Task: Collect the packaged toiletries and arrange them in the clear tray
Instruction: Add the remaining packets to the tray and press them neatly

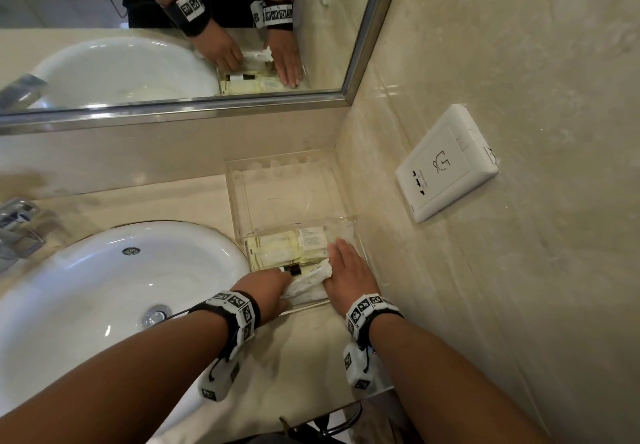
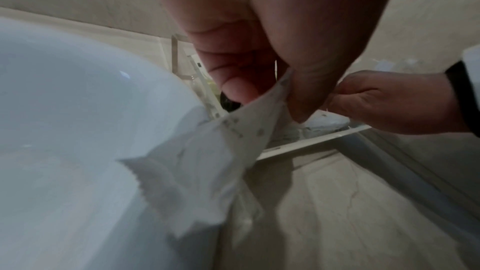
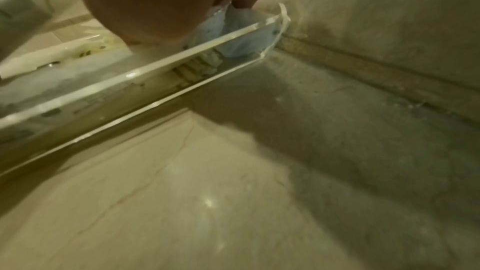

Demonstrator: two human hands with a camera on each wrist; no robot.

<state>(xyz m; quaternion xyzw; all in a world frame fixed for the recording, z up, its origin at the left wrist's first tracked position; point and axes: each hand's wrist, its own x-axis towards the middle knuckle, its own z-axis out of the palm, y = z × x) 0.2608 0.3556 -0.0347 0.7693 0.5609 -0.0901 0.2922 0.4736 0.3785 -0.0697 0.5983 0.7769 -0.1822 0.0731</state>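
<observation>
The tray (image 1: pixel 349 229), one clear box, sits on the worktop (image 1: pixel 304 346) in its far right corner, against the side wall and just right of the one white sink (image 1: pixel 104 298). In the head view its near half holds flat packets: one white-labelled packet (image 1: pixel 311 237), one yellowish packet (image 1: pixel 273 249), and one small bottle (image 1: pixel 294 269) with a dark cap; more may lie under the hands, I cannot tell. One white sachet (image 1: pixel 311 282) lies across the tray's near edge. The left hand (image 1: pixel 266 288) pinches the sachet's left end; the right hand (image 1: pixel 349 275) lies flat with straight fingers, pressing its right end. One mirror (image 1: pixel 173 28) and one wall socket (image 1: pixel 446 163) are nearby.

The left wrist view shows the left hand (image 2: pixel 259 48) with thumb and fingers (image 2: pixel 233 81) pinching the sachet (image 2: pixel 207 161), its crimped end hanging beside the sink (image 2: pixel 78 110). The right hand (image 2: pixel 394 102) rests on the tray (image 2: pixel 311 143).

The right wrist view shows the right hand (image 3: pixel 155 3) pressing down inside the tray (image 3: pixel 182 56), on the sachet (image 3: pixel 233 34).
</observation>
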